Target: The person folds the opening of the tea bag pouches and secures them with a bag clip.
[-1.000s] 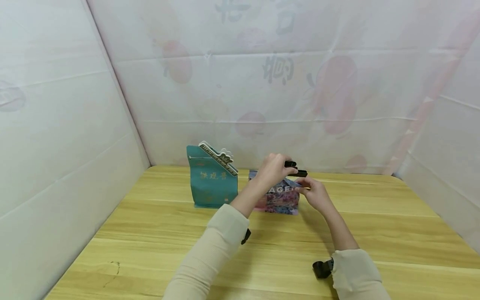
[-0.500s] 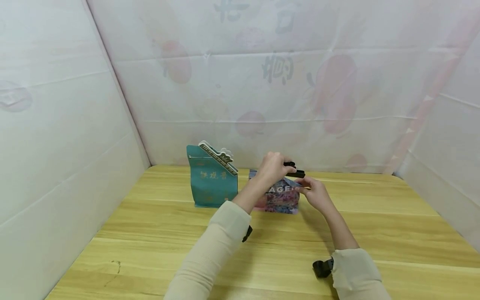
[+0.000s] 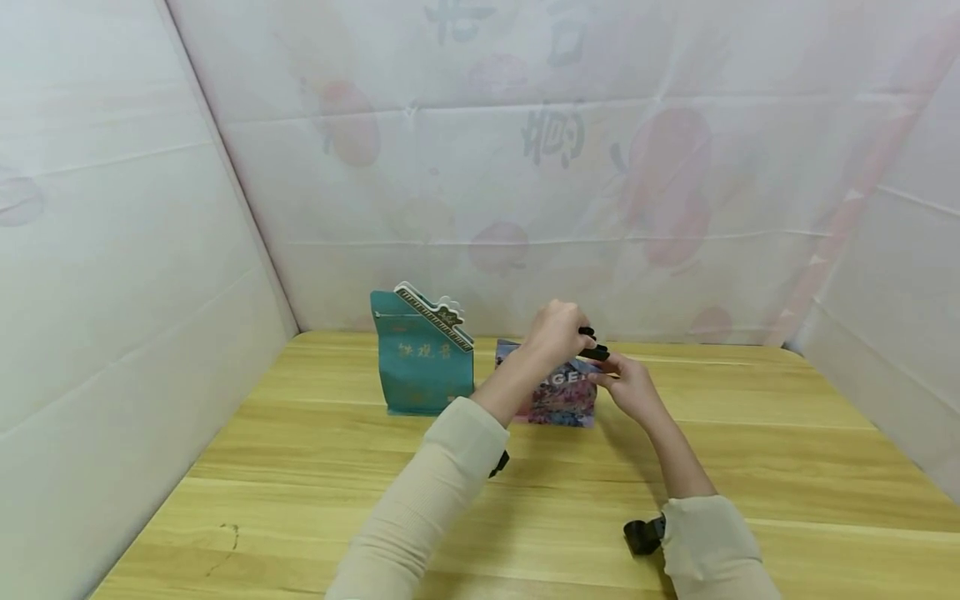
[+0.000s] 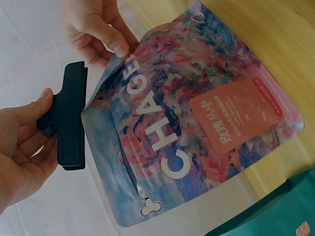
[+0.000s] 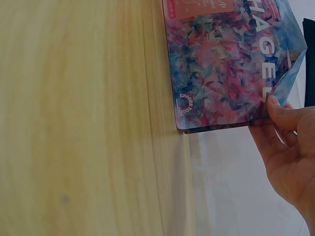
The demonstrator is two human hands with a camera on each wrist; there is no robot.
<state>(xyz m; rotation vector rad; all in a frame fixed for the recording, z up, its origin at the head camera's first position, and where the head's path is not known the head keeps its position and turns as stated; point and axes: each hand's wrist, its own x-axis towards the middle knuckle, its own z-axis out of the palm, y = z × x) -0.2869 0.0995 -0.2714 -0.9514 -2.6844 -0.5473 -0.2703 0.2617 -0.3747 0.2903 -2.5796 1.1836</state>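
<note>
A colourful floral-patterned pouch [image 4: 167,103] lettered CHAGEE stands at the back of the table, its top right corner folded down. My right hand [image 5: 290,147] pinches that folded corner between thumb and fingers. My left hand [image 4: 24,147] grips a black bag clip [image 4: 72,118] by its handles. The clip's long edge is beside the folded top of the pouch; whether it touches, I cannot tell. In the head view my left hand [image 3: 555,333] covers part of the pouch, and the right hand [image 3: 630,387] is at its right edge.
To the left stands a teal pouch [image 3: 423,375], with a pale patterned clip [image 3: 438,317] set slantwise across its top right corner. Behind the wooden table [image 3: 337,500] hangs a white printed cloth [image 3: 465,183]. A teal pouch edge [image 4: 275,211] shows in the left wrist view.
My left hand has turned slightly and shifted a little right, bringing the black bag clip down closer to the folded corner. The right hand keeps its pinch on the pouch.
</note>
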